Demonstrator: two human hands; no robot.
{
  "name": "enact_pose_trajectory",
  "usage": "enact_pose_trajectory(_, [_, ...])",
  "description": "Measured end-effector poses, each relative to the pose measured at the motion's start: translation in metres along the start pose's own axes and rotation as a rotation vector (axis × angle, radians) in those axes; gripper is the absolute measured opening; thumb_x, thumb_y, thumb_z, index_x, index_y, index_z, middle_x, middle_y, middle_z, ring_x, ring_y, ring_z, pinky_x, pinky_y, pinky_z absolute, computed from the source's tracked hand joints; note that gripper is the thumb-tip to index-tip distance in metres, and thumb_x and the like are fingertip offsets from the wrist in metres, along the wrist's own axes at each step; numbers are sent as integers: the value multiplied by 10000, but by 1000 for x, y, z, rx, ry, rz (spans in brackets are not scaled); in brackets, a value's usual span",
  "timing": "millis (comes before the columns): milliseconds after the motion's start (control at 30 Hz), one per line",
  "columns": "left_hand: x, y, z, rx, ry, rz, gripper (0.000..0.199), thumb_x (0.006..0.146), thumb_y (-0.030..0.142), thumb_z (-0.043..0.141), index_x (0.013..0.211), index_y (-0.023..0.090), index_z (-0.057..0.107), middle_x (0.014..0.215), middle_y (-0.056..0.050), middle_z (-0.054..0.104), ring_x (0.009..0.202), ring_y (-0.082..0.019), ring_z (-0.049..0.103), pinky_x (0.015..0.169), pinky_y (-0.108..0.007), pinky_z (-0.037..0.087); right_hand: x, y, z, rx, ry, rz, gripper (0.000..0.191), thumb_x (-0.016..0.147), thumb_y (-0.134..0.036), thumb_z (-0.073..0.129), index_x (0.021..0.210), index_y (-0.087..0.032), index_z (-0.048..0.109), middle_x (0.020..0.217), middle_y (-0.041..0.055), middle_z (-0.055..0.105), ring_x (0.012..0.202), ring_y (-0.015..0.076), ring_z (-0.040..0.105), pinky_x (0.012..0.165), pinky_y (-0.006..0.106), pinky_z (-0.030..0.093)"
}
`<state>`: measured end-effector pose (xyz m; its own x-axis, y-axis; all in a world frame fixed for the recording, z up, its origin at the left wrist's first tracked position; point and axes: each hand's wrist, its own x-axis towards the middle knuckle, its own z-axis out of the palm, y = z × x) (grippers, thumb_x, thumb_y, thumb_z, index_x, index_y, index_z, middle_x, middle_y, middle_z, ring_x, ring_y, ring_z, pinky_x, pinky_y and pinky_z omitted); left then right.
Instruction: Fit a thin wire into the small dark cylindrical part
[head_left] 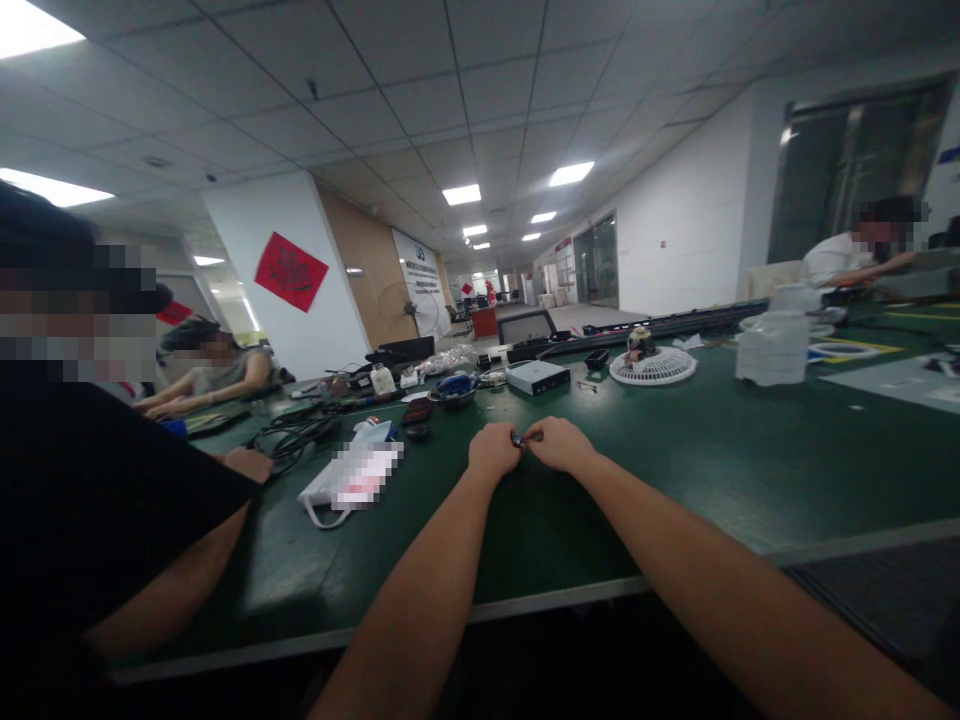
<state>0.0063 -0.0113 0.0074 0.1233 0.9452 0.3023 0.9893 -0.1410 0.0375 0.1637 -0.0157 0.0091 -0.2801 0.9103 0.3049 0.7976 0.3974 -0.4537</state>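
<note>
The two hands are held close together over the green table [712,460]; one small shiny thing [517,440] is gripped in the left hand [493,452] and met by the fingertips of the right hand [561,444], though whether it is pinched there cannot be told. Writing is borne by one red poster [291,272] and one white wall sign [421,268], too blurred to be read. Beyond, one silver box [538,377] and one white fan grille [667,367] are seen.

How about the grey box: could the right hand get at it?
Probably yes: only tabletop shows between the right hand and the grey box, though that hand seems busy at a small shiny thing.
</note>
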Motion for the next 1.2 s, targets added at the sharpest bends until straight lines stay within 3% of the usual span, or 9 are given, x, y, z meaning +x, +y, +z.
enact_pose_trajectory(467, [0,0,-2,-12,7,-9,246,868,389,540,949,246,723,999,-104,733,942,-264,698,802,-346,550,-5,-4,-7,-20,-15,-86,248,850,-315,589,964,-303,809,965,32,784,929,220,707,780,256,489])
enact_pose_trajectory(833, [-1,4,-2,-21,3,0,216,862,348,557,953,257,731,986,-85,740,960,-250,700,832,-326,546,0,3,1,-55,-3,5,287,869,-282,556,1015,-288,803,998,71,779,928,246,712,773,289,500])
enact_pose_trajectory(1200, [-2,5,-5,-1,4,-27,233,871,375,563,971,247,730,1015,-96,738,975,-250,696,843,-315,541,-4,-1,-7,-24,-7,-95,273,889,-344,561,1016,-304,799,942,27,782,895,199,705,770,244,479])
